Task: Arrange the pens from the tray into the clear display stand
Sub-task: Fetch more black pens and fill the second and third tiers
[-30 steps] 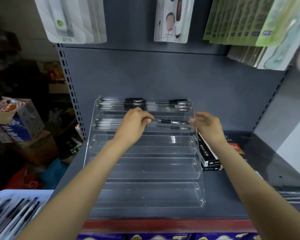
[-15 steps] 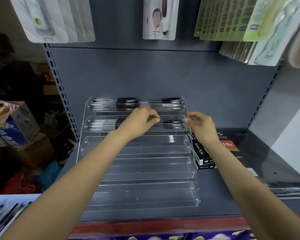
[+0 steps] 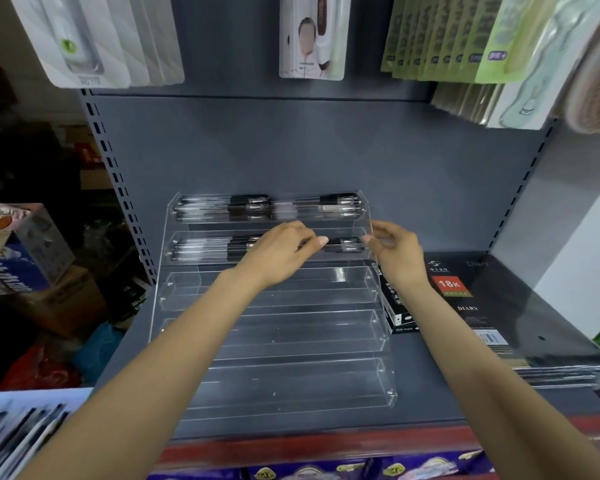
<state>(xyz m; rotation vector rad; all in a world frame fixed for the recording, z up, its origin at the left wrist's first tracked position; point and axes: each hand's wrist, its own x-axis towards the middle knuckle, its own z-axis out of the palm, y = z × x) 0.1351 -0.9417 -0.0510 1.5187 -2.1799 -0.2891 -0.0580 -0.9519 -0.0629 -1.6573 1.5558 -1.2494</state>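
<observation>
A clear tiered display stand (image 3: 274, 344) sits on the grey shelf. Its top tier holds a row of black-and-clear pens (image 3: 257, 206), and more pens (image 3: 205, 249) lie at the left of the second tier. One pen (image 3: 343, 244) lies along the right half of the second tier. My left hand (image 3: 281, 252) grips its left part with curled fingers. My right hand (image 3: 397, 252) pinches its right end by the stand's side wall. The three lower tiers hold nothing. The white tray (image 3: 0, 403) with several pens is at the bottom left.
A black box (image 3: 395, 306) and dark diary packs (image 3: 492, 306) lie right of the stand. Packaged goods (image 3: 312, 36) hang on the back panel above. Cardboard boxes (image 3: 18, 251) stand left of the shelf. The red shelf edge (image 3: 326, 448) runs along the front.
Both hands have lowered the pen into the right half of the second tier. The view has shifted slightly, so the tray shows less.
</observation>
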